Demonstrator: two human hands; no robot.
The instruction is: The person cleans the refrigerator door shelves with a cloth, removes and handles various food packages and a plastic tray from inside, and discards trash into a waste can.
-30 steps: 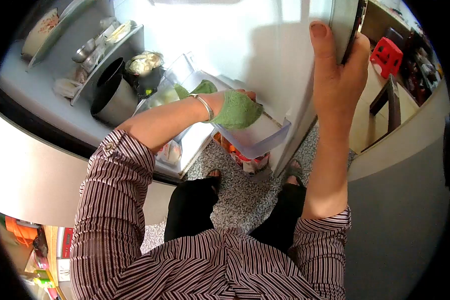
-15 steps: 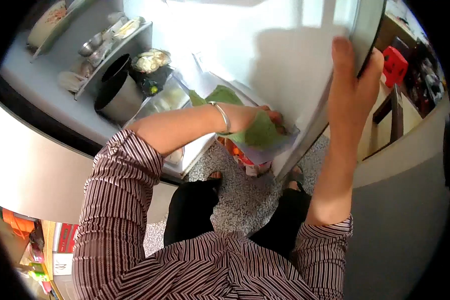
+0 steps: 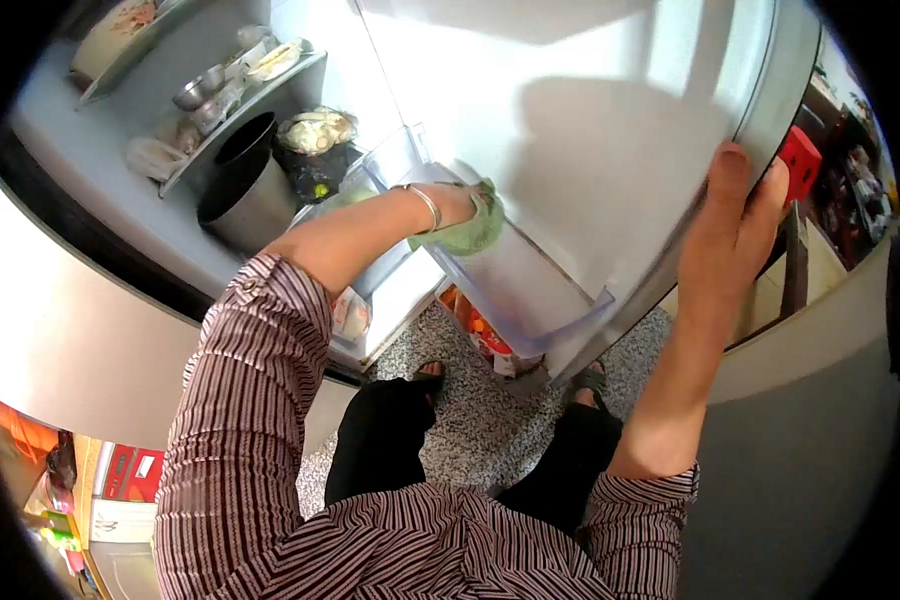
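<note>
My left hand [image 3: 453,204], with a bangle at the wrist, presses a green cloth [image 3: 462,238] into the inner end of a clear plastic door shelf [image 3: 535,295]. Its fingers are bent over the cloth and partly hidden by it. The cloth is bunched under and around the hand. On the other side, my right hand [image 3: 722,225] grips the outer edge of the open fridge door [image 3: 610,190], thumb on the inner side and fingers around the edge.
To the left, the fridge holds a dark metal pot [image 3: 245,195], a bagged white vegetable [image 3: 316,131] and small steel bowls [image 3: 200,88] on a shelf. Below the door shelf, a lower compartment holds red and orange packets [image 3: 480,330]. A red stool [image 3: 798,165] stands beyond the door.
My left hand has moved the green cloth from the shelf's outer end leftward to its inner end. The door has swung slightly to the right, with my right hand still on its edge.
</note>
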